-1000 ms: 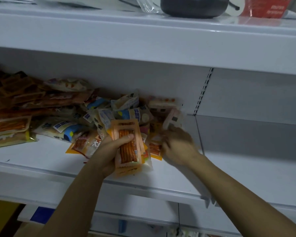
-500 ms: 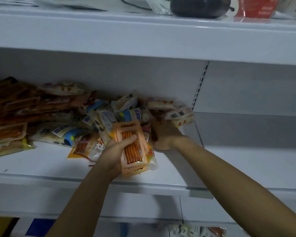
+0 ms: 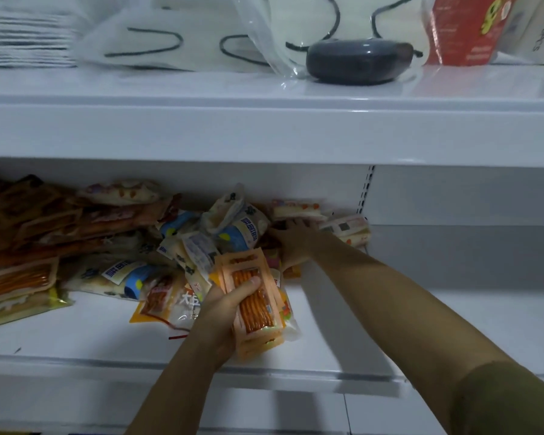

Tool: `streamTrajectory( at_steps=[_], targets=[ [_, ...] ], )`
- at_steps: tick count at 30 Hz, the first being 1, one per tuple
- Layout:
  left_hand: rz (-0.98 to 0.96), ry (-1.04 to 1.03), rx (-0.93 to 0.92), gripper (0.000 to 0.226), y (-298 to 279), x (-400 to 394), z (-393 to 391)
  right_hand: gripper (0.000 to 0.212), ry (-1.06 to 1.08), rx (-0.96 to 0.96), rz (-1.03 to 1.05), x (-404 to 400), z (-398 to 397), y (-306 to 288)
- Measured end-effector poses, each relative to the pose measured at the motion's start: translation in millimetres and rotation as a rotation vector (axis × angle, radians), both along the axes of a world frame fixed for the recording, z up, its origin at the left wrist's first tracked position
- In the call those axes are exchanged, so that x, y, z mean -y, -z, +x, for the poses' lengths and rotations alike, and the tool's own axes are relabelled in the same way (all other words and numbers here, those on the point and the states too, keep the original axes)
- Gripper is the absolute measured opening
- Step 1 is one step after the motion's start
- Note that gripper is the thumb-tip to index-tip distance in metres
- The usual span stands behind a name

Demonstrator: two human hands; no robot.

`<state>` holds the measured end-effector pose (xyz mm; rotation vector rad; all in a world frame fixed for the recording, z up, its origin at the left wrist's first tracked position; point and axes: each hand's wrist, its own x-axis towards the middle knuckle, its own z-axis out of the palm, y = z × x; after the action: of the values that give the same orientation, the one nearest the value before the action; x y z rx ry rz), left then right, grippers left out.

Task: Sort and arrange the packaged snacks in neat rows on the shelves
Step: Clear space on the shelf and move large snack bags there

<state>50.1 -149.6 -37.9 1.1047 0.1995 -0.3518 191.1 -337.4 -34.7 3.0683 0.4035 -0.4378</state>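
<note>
On the middle shelf [image 3: 76, 334], the jumbled pile of snack packets [image 3: 157, 246] leans every which way, and I judge that is the hazard — if my right hand [image 3: 291, 243] drags something out from the back, the loose packets stacked above it could slide forward and off the front edge. My left hand [image 3: 223, 312] carries its own risk: the stack of orange stick-snack packets [image 3: 255, 304] is slick film, several layers thick, and a lower one could slip out if my grip slackens. The fingers of that left hand are curled round the stack, thumb [image 3: 248, 284] pressed across its face, holding it upright just above the shelf's front. My right hand reaches deep into the pile beside the pale packets at the back wall [image 3: 346, 229] — fingers stretched fairly straight among the packets, though whether they grip anything I cannot tell.
</note>
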Motion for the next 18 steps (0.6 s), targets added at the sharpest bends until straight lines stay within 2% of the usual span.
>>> streamTrajectory(
  at_steps=[5, 11, 15, 18],
  targets=[
    [-0.015, -0.010, 0.008, 0.044, 0.5, 2.3, 0.4, 0.122, -0.014, -0.048, 0.117, -3.8, 11.9, 9.5],
    [0.001, -0.094, 0.017, 0.036, 4.6, 6.5, 5.0, 0.078, -0.049, 0.099, 0.296, -11.4, 6.5, 9.4],
    [0.015, -0.112, 0.007, 0.041, -1.1, 12.0, 3.9, 0.049, 0.062, 0.187, 0.408, 2.9, 7.7, 4.9],
    [0.045, -0.120, -0.006, 0.039, -7.5, 15.4, 2.8, 0.067, 0.206, 0.149, 0.519, 25.7, 9.6, 1.0]
  ],
)
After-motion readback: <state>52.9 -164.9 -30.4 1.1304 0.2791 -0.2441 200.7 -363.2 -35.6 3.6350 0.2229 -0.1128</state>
